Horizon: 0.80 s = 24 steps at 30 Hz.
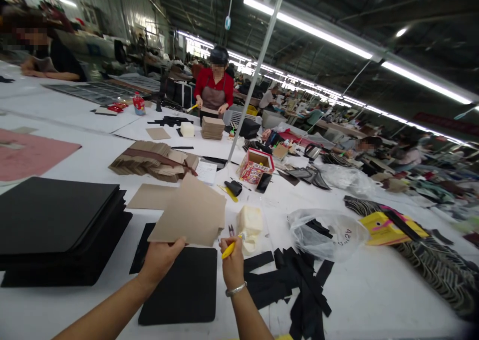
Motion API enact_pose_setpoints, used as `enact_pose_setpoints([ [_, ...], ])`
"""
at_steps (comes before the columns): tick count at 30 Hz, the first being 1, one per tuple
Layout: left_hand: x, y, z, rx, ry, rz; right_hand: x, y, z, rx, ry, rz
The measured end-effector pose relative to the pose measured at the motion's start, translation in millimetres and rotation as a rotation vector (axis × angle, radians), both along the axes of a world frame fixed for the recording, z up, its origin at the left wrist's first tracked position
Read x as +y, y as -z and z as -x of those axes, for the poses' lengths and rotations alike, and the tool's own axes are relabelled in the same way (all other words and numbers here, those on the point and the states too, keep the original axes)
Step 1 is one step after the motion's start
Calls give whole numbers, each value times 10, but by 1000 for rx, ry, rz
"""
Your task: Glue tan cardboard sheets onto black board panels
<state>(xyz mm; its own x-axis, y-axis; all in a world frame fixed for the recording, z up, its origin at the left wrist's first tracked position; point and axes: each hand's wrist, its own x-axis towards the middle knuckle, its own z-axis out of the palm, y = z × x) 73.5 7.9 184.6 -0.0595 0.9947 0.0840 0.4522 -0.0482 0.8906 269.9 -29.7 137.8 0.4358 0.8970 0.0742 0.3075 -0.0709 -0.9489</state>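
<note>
My left hand (160,262) pinches the lower edge of a tan cardboard piece (190,213), which is tilted up off the table. Under it lies a black rectangular panel (181,290), flat on the white surface. My right hand (232,260) is closed around a yellow-handled brush (228,251), its far end at a whitish block-like container (250,223). What the container holds cannot be made out. Small snips (231,230) lie just beyond my right fingers. Another tan cardboard sheet (151,196) rests behind the raised one.
A tall stack of black panels (56,220) stands at left. Black strips (299,285) and a clear plastic bag (325,233) lie to the right. Farther back are a tied cardboard bundle (149,160), a red patterned box (256,166), a metal pole (258,71) and a co-worker (214,88).
</note>
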Motion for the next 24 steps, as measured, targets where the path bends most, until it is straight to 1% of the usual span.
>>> enact_pose_setpoints([
  [2, -168, 122, 44, -21, 2, 72, -4, 32, 83, 11, 56, -25],
  [4, -318, 278, 79, -84, 21, 168, -45, 39, 103, 19, 78, -36],
  [6, -456, 424, 112, -195, 31, 259, -102, 50, 84, 22, 56, -25],
  [8, -573, 523, 156, -324, 52, 348, -169, 87, 45, 6, 22, -2],
  [10, -650, 578, 229, -487, 109, 420, -254, 156, -8, -22, -18, 32],
  [12, -679, 631, 343, -661, 168, 464, -363, 258, -76, -42, -56, 73],
  [14, -676, 729, 484, -738, 146, 495, -490, 388, -149, -64, -89, 119],
  [16, -668, 890, 614, -652, 67, 568, -614, 541, -206, -86, -128, 166],
  [18, -673, 1087, 703, -455, 33, 613, -712, 705, -234, -113, -162, 211],
  [19, -679, 1182, 730, -340, 40, 605, -745, 784, -236, -137, -175, 234],
  [21, -691, 1336, 754, -111, 74, 534, -775, 922, -225, -207, -195, 282],
  [24, -690, 1453, 757, 168, 137, 447, -737, 1066, -192, -314, -212, 341],
])
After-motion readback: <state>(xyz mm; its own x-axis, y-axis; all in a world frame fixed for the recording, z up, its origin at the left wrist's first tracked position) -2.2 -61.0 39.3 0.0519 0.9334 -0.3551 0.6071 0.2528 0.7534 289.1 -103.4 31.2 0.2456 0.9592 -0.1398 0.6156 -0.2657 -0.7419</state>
